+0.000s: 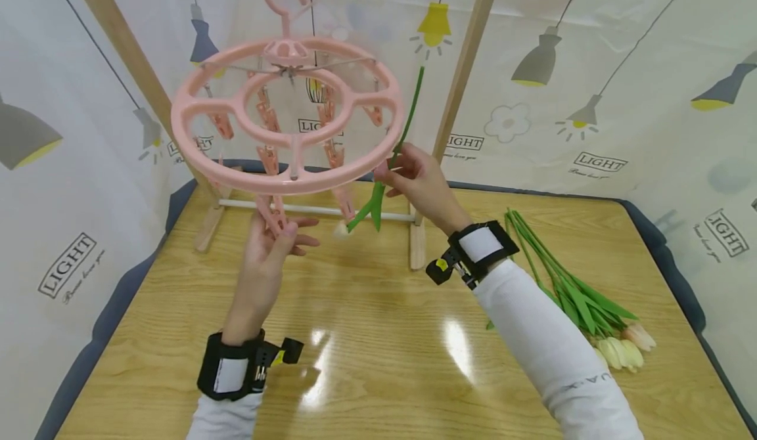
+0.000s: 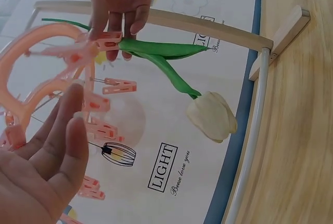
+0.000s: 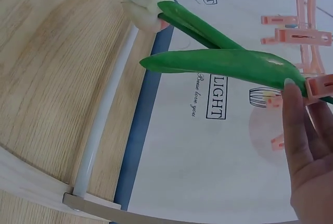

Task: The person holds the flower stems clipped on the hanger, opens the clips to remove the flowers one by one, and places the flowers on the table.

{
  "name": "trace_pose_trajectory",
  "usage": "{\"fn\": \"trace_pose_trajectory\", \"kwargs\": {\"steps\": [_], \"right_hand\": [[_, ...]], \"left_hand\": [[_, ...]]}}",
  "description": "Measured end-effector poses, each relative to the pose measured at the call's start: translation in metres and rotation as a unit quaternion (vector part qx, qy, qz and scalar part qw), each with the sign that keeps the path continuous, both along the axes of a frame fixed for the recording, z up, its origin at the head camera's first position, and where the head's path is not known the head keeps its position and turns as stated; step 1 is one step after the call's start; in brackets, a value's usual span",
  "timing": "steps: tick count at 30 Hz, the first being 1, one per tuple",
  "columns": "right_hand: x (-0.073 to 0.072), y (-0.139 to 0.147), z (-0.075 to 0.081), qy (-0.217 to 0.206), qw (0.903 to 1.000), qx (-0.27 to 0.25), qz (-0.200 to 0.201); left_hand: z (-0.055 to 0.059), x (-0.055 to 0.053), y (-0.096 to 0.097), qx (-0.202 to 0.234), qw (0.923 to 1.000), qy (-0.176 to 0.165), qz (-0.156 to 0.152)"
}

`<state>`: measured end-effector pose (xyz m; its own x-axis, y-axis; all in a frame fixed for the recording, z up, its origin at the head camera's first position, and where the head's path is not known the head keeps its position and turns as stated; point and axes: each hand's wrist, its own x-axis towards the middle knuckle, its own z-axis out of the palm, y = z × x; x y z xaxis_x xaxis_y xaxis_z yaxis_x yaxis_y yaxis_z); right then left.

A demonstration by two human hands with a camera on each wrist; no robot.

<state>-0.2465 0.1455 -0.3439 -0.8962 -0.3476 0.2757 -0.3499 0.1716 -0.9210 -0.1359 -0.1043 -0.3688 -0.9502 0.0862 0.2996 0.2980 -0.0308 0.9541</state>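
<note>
A pink round drying hanger (image 1: 204, 171) with dangling clothespins (image 1: 269, 157) hangs in front of me. At its right rim my right hand (image 1: 422, 180) pinches a white artificial tulip (image 2: 210, 117) by the stem, close against a pink clothespin (image 3: 320, 86). The flower head points down and the bare stem end rises above the rim. Under the front rim is my left hand (image 1: 269, 249), its fingers extended. A front clothespin (image 1: 272, 215) lies across that hand, its lower end at the thumb tip.
Several tulips (image 1: 618, 351) lie on the wooden table (image 1: 378, 361) at the right, stems pointing away. Behind the hanger stands a wooden frame (image 1: 467, 66) with a white crossbar (image 1: 319, 210) low down. Lamp-patterned cloth (image 1: 532, 118) encloses the table's back and sides.
</note>
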Motion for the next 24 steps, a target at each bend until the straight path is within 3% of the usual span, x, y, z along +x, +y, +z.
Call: {"fn": "trace_pose_trajectory", "kwargs": {"steps": [7,11,17,24], "right_hand": [[0.009,-0.004,0.003,-0.004,0.9986,-0.019,0.049],[0.013,-0.007,0.003,-0.002,0.9984,-0.004,0.057],[0.019,-0.016,0.005,0.012,0.9976,0.017,0.066],[0.03,-0.029,0.006,-0.026,0.9952,0.004,0.094]], "left_hand": [[-0.002,0.001,0.005,-0.035,0.9984,-0.028,-0.035],[-0.004,0.0,0.006,-0.033,0.9978,-0.025,-0.051],[-0.003,0.0,0.008,-0.032,0.9982,-0.024,-0.044],[-0.001,0.0,0.009,-0.041,0.9976,-0.035,-0.044]]}}
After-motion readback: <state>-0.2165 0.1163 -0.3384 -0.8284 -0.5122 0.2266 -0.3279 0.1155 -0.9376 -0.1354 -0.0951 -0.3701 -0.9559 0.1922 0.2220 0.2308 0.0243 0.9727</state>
